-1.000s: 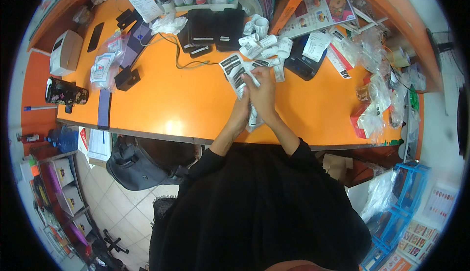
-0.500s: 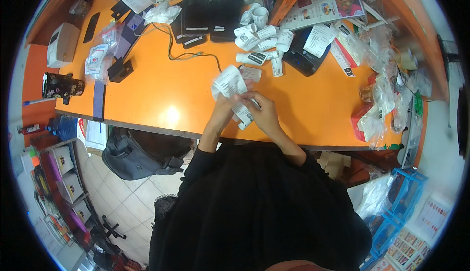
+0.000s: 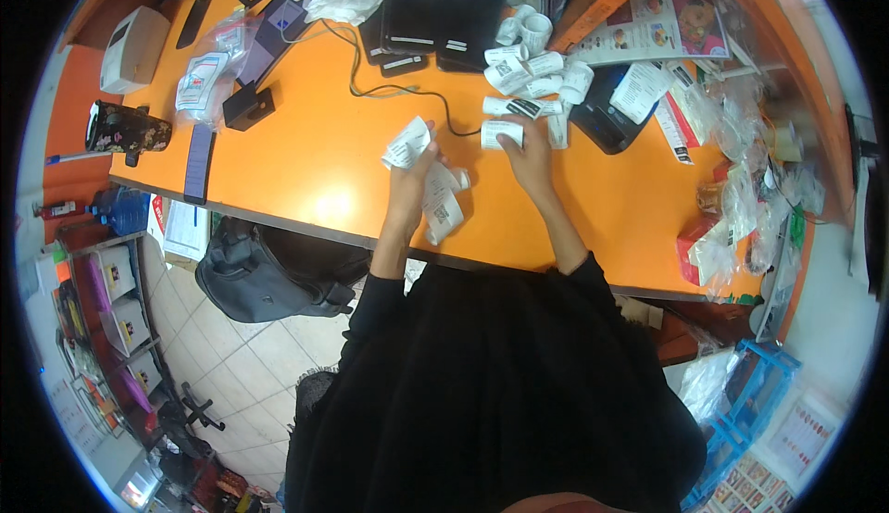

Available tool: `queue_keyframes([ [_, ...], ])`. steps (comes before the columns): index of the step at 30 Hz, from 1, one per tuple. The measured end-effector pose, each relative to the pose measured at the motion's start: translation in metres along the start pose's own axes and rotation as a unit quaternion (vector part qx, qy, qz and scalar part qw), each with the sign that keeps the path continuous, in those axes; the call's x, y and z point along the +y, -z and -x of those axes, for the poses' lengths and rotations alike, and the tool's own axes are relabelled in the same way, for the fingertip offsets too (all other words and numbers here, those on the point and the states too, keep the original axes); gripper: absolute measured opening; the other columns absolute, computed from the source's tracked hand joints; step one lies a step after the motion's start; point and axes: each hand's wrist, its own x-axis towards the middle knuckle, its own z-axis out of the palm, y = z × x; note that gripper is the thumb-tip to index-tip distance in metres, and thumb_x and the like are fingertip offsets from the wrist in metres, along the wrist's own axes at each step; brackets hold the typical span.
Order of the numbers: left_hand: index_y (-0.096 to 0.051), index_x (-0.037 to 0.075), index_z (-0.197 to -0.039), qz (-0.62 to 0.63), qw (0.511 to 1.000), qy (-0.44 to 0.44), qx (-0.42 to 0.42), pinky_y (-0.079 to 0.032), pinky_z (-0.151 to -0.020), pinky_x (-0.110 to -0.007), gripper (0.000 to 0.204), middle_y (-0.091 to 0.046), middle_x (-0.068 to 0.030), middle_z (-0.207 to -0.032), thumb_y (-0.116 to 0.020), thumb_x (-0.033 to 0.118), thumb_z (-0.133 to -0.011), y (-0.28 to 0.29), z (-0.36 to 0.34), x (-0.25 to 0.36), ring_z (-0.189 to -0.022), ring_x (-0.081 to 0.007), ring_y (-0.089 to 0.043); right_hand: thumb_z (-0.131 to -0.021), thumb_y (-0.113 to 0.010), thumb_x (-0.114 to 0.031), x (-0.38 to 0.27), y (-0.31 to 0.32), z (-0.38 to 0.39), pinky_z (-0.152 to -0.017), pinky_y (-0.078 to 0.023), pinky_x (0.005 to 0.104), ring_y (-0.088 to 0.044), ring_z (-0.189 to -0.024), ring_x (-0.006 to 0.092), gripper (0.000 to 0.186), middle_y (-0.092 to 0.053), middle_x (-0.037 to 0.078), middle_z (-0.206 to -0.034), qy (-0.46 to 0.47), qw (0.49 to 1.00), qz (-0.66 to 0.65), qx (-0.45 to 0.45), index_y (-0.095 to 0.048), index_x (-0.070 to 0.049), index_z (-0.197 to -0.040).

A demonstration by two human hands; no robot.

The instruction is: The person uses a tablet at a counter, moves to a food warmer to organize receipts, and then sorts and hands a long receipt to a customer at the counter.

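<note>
The left hand is closed on curled receipts above the near middle of the counter, a paper strip hanging on its right. Farther right, the right hand touches a small curled slip; I cannot tell whether it grips. Paper rolls lie just beyond.

No words could be read on the curled receipts left of the black device or the slip lying atop it.
</note>
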Motion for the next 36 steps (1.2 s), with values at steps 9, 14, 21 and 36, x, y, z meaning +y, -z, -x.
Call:
queue_keyframes([
  [9, -0.042, 0.002, -0.11, 0.021, 0.988, 0.087, -0.127, -0.045, -0.065, -0.025, 0.039, -0.052, -0.0062, -0.094, -0.057, 0.009, -0.075, -0.009, -0.004, -0.016, -0.081, -0.0127, -0.053, -0.076, -0.052, -0.001, -0.083, 0.02, 0.044, -0.074, -0.041, 0.026, -0.048, -0.096, 0.0159, 0.055, -0.046, 0.014, -0.106, -0.108, 0.973, -0.12, -0.167, -0.023, -0.007, -0.122],
  [14, -0.041, 0.002, -0.112, -0.028, 0.991, -0.028, -0.129, -0.045, -0.072, -0.026, 0.048, -0.047, -0.0084, -0.106, -0.058, -0.006, -0.068, -0.014, 0.004, -0.013, -0.086, -0.0147, -0.052, -0.075, -0.057, -0.013, -0.099, 0.022, 0.065, -0.061, -0.042, 0.0273, -0.054, -0.077, 0.0231, 0.024, -0.054, 0.016, -0.083, 0.106, 0.936, 0.331, 0.048, -0.05, 0.001, -0.093],
  [21, -0.029, 0.003, -0.119, 0.173, 0.953, 0.118, -0.22, -0.044, -0.077, -0.031, 0.072, -0.045, -0.0112, -0.109, -0.013, 0.06, -0.079, -0.02, 0.041, -0.059, -0.094, -0.0188, -0.05, -0.075, -0.056, -0.018, -0.13, 0.045, 0.062, -0.055, -0.041, 0.032, -0.054, -0.059, 0.0243, 0.019, -0.054, 0.015, -0.067, -0.028, 0.999, 0.047, -0.003, -0.054, 0.001, -0.078],
  [36, -0.033, 0.005, -0.12, 0.147, 0.975, -0.129, -0.105, -0.047, -0.07, -0.033, 0.039, -0.052, -0.013, -0.092, -0.042, 0.021, -0.085, -0.004, 0.066, 0.0, -0.081, -0.0197, -0.055, -0.076, -0.055, -0.015, -0.05, 0.024, 0.176, -0.07, -0.041, 0.027, -0.054, -0.078, 0.0152, 0.023, -0.057, 0.01, -0.084, -0.239, 0.935, -0.203, -0.166, -0.053, 0.001, -0.092],
])
